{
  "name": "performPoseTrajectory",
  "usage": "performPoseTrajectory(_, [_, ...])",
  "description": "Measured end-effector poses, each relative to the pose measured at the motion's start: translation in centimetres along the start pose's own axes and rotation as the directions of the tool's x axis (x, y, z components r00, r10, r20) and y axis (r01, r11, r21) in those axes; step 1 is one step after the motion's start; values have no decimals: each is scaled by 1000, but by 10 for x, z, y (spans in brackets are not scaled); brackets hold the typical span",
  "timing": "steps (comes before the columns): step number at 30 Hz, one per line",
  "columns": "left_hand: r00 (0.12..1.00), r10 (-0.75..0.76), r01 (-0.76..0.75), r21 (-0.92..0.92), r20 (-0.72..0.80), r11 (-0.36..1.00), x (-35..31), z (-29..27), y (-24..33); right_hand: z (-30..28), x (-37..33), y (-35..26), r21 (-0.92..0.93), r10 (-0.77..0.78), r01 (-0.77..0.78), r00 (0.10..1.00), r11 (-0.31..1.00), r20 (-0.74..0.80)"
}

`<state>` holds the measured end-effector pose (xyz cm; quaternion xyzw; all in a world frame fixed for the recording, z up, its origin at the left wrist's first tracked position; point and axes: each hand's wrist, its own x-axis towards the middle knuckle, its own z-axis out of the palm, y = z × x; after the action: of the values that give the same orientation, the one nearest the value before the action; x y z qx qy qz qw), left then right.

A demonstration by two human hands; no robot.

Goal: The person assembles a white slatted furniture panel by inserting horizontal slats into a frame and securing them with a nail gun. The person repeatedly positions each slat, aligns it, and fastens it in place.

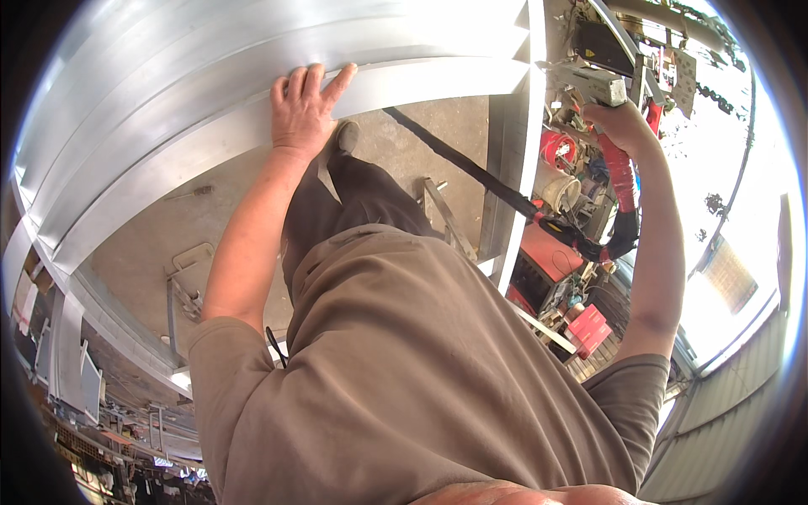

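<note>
My left hand [303, 114] lies with its fingers spread on the edge of a large silver metal frame [421, 87]. In my right hand [621, 128], raised at the right, is a hand-held welding gun [602, 87] with a boxy metal body and a red-wrapped grip. My fingers close around it, partly hidden behind the hand. From the grip's lower end a thick black hose [459, 160] loops down and runs left, across the frame's upright and under its top edge. The gun is apart from the frame's near surface.
I stand inside the frame, its silver bars around me; one shoe [347, 136] shows on the concrete floor [210, 227]. At the right are a red bucket [557, 149], a pink-red box [589, 330] and cluttered tools. A metal stand [446, 215] is by my legs.
</note>
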<state>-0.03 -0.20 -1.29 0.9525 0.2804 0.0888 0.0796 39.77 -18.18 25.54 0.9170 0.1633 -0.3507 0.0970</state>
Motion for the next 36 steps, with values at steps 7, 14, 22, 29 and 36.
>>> performPoseTrajectory(7, [1000,-11,11,2,-1,1000,-1,1,0,-4,20,-4,-31,-58,58,998,998,28])
performPoseTrajectory(14, [1000,-20,20,-58,-9,998,-1,-4,-1,-12,31,-39,-189,-24,34,998,981,57])
performPoseTrajectory(22, [999,-8,7,-34,-37,999,-1,0,-3,-10,31,-56,-208,-53,67,996,976,73])
performPoseTrajectory(29, [1000,-17,17,-17,-8,1000,-1,1,-4,-12,27,-74,-302,-50,78,994,950,97])
performPoseTrajectory(36, [1000,-17,17,-18,-8,1000,-1,0,-3,-13,28,-81,-306,-35,68,993,949,111])
